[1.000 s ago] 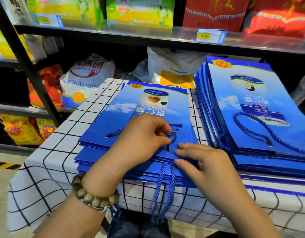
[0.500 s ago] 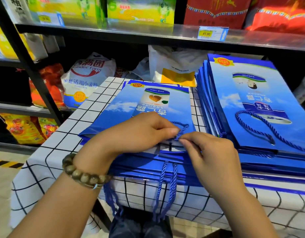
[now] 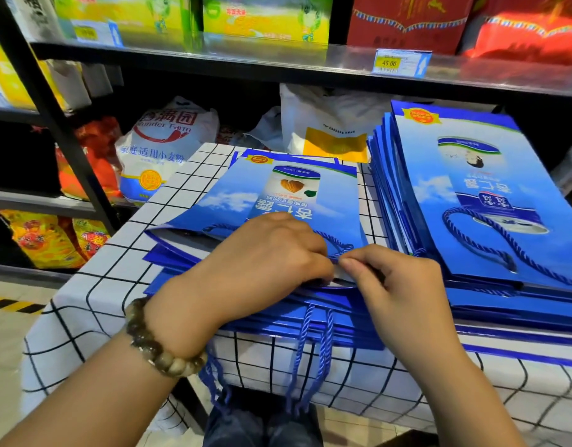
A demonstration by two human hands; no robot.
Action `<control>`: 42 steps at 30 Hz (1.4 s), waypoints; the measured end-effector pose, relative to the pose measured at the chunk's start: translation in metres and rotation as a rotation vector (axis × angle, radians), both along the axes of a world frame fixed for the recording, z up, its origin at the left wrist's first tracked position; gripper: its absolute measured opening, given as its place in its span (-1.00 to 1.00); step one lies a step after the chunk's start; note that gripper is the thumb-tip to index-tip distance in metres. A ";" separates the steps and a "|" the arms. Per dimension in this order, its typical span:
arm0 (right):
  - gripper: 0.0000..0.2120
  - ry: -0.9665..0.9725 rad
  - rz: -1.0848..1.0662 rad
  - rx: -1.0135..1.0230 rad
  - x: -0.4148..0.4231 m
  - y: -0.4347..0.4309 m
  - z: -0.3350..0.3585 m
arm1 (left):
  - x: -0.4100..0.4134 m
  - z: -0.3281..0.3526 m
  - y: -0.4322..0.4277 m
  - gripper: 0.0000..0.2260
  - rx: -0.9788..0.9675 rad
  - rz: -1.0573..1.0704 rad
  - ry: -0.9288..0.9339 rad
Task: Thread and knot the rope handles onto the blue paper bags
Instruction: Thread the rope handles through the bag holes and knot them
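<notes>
- Head view: the left hand (image 3: 271, 253) lies on the top bag (image 3: 233, 201) of the near stack, fingers curled, their tips meeting the right hand (image 3: 397, 285) at the bag's near edge.
- Both hands pinch the blue rope (image 3: 342, 245) between thumb and fingertips. It loops over the bag's face just beyond the knuckles.
- The left hand hides the middle of the rope and the hole it goes through.
- A bead bracelet (image 3: 158, 346) sits on the left wrist.
- More ropes (image 3: 323, 350) hang from lower bags in the stack, over the table's front edge.
- Just to the right, touching the near stack, a taller stack of bags (image 3: 471, 175) leans up, and the top one has a rope handle (image 3: 491, 240) lying on its face.
- Both stacks rest on a white tablecloth (image 3: 94, 301) with a black grid.
- Behind the table stands a flour sack (image 3: 162, 140), and beside it a white sack with a yellow label (image 3: 329, 124).
- A metal shelf (image 3: 278, 59) runs above, carrying a price tag (image 3: 397, 62), green and yellow boxes (image 3: 265, 14) and red boxes (image 3: 407, 17).
- A black shelf post (image 3: 52, 117) slants down at the left, with red and yellow packets behind it.
- The floor (image 3: 7, 333) at lower left is pale, with a yellow and black stripe.
</notes>
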State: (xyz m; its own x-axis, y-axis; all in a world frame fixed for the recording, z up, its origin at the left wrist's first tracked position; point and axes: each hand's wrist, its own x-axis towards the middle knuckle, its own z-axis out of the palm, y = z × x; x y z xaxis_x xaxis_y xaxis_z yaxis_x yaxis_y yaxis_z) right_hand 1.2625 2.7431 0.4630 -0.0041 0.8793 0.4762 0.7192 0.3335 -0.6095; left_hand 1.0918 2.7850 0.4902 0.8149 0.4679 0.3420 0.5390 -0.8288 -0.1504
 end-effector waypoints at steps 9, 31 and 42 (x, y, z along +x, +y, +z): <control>-0.87 -0.128 -0.039 0.123 -0.006 -0.007 -0.004 | -0.010 -0.023 -0.008 -0.83 -0.137 -0.089 -0.260; -0.76 -0.187 0.041 0.245 0.004 -0.011 -0.030 | 0.018 0.006 -0.011 -0.76 -0.600 0.563 -0.184; -0.75 -0.277 0.059 0.239 0.006 -0.013 -0.028 | 0.022 0.002 0.019 -0.78 -0.536 0.745 -0.413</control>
State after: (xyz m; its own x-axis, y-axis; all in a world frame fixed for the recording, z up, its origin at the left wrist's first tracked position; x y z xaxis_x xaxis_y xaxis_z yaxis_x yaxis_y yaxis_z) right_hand 1.2683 2.7302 0.4351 -0.2088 0.7380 0.6417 0.8214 0.4884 -0.2945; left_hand 1.1138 2.8045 0.4920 0.1171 0.9850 0.1268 0.8735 -0.1629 0.4589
